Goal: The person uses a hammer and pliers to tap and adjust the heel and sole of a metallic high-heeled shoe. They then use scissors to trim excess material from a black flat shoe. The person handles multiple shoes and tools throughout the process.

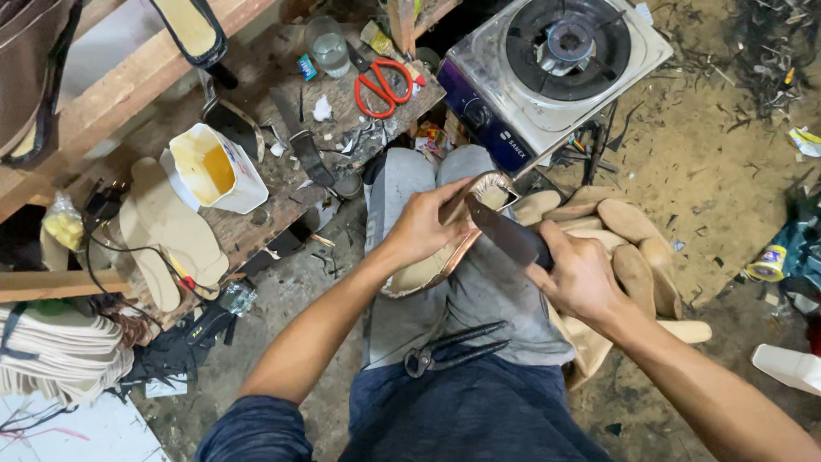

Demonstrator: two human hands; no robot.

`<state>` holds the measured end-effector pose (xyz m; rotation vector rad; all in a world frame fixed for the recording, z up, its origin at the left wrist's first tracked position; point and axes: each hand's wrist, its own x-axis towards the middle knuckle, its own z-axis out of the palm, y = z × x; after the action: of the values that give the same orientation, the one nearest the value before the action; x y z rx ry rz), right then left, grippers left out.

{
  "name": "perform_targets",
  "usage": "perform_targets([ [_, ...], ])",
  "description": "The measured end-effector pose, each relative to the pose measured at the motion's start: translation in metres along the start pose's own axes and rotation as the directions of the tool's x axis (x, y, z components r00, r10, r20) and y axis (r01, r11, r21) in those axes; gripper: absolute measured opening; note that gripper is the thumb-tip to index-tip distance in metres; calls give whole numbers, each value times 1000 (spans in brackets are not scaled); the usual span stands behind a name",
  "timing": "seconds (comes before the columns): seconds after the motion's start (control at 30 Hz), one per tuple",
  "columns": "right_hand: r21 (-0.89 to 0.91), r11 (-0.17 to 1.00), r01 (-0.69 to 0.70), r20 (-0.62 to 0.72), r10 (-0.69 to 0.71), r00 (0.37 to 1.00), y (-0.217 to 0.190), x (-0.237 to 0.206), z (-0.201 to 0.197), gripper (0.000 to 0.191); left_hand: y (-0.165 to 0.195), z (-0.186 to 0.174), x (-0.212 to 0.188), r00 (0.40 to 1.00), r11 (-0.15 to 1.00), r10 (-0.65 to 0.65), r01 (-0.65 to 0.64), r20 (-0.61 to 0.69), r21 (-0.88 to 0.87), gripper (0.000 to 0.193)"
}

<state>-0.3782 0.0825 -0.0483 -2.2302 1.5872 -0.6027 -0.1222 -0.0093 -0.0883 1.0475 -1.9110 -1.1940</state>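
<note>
The shoe lies across the person's lap, sole side up, its long axis running from the heel end near the left knee up to the open, metallic-rimmed end by the stove. The left hand curls around the shoe's upper edge, fingers pressed together on the rim, and holds it steady. The right hand is closed in a fist around the handle of a dark, broad-bladed tool, whose blade slants up and left until its tip meets the shoe just beside the left hand's fingers. So the blade approaches from the right, crossing the shoe's length.

The sole looks pale, smooth and leathery. Black metal pincers rest on the lap. Red-handled scissors lie near the counter's far edge.
</note>
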Motion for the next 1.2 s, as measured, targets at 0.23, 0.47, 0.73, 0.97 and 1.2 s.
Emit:
perform_targets([
  [0.23,29,998,-50,10,49,999,4,-4,5,33,5,1,-2,998,997,-69,69,-5,25,75],
  [0.47,109,991,-80,-66,87,994,-13,9,-8,27,10,4,-4,998,997,-68,68,-10,21,76],
  [0.73,197,961,-197,-144,227,963,-8,3,8,29,7,5,-7,998,998,-56,56,-22,-13,74],
  [0.97,487,863,-131,-316,314,895,4,-12,34,14,13,2,-7,991,991,-137,137,-3,-4,71],
  [1.2,307,945,-116,-196,182,964,4,-27,38,13,11,9,-7,996,996,-86,87,-24,30,73],
])
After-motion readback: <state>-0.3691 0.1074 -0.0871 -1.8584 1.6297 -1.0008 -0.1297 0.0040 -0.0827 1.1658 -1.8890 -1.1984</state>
